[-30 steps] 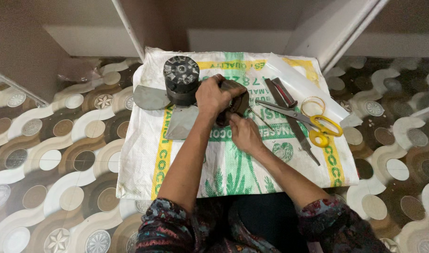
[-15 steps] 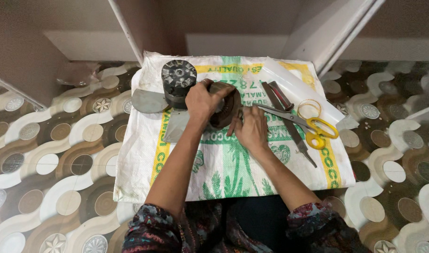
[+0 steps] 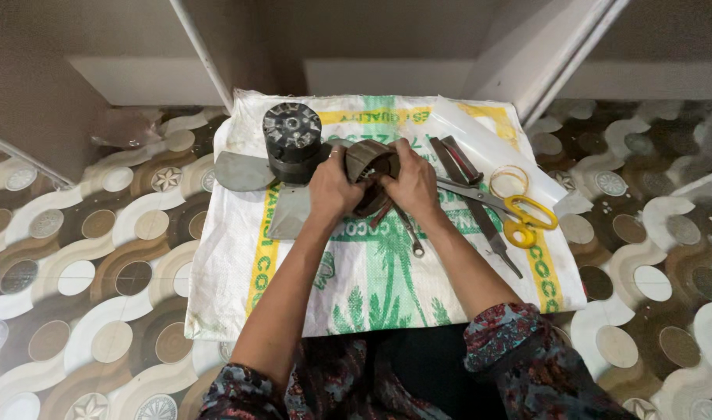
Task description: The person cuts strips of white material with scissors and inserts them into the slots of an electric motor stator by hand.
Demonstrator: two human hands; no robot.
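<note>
Near the frame's centre, the left hand (image 3: pixel 333 190) and right hand (image 3: pixel 410 185) were together, both clamped on a dark round part (image 3: pixel 369 167) held just above a white woven sack (image 3: pixel 371 272) spread on the patterned floor (image 3: pixel 84 257). Up-left of the hands stood a black motor (image 3: pixel 292 140) with grey blades (image 3: pixel 242 173). To the right lay yellow scissors (image 3: pixel 519 218), a file (image 3: pixel 492 237) and a spanner (image 3: pixel 409 233).

A dark, round, ring-shaped motor part (image 3: pixel 369 167) sat tilted on edge above the white sack (image 3: pixel 387 288), clasped from both sides, just right of the black fan motor (image 3: pixel 292 140).
</note>
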